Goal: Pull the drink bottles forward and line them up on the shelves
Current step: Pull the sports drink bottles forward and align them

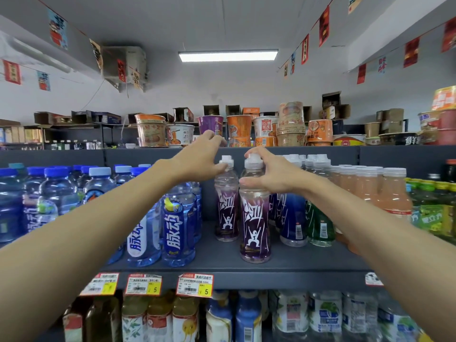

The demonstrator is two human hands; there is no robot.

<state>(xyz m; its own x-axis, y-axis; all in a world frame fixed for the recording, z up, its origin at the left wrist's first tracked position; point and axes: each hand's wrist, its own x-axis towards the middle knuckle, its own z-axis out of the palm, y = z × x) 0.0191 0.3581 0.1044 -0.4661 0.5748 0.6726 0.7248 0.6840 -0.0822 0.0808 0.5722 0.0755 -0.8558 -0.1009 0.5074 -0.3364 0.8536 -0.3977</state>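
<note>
Drinks shelf [308, 261], dark grey, at chest level, both bare arms reaching in. Front purple bottle [255, 225]: clear plastic, purple label with a white figure, white sports cap, upright near the shelf's front edge at centre. Right hand [274, 172]: grip closed round this bottle's neck and shoulder, thumb on the near side, fingers curled over the cap. Rear purple bottle [225, 208]: same kind, upright, set further back and just left of the front one, the two close but whether touching cannot be told. Left hand [201, 156]: grip loosely spread, fingers arched above and behind the rear bottle's cap, thumb tip at the cap's side; no firm hold visible. Left of the purple pair: blue-labelled bottles [177, 225] with blue and pale caps, several rows deep, front ones near the edge. Right of the pair: a dark blue bottle [293, 218] and a green bottle [319, 223], then peach-coloured drinks [392, 193], all upright, set behind the front purple bottle. Price tags [195, 285], red and yellow, clipped along the shelf's front lip. Shelf below: assorted bottles [249, 317], upright. Top shelf: instant noodle cups [238, 130], stacked and side by side.
</note>
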